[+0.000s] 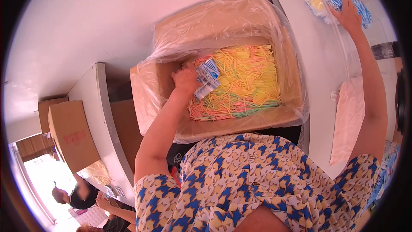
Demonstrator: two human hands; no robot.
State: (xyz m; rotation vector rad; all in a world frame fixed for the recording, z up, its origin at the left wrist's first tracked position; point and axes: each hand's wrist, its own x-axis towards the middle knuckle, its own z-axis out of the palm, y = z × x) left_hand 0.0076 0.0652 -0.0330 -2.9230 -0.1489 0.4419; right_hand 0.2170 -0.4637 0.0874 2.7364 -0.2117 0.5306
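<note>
Seemingly much is left: loose coloured sticks fill the lined box, the left hand, half-closed, grips one packet above them, its fill unclear, and the right hand lies spread on more packets

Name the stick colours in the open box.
The thin sticks are mostly yellow, with pink and green; the head view shows them.
</note>
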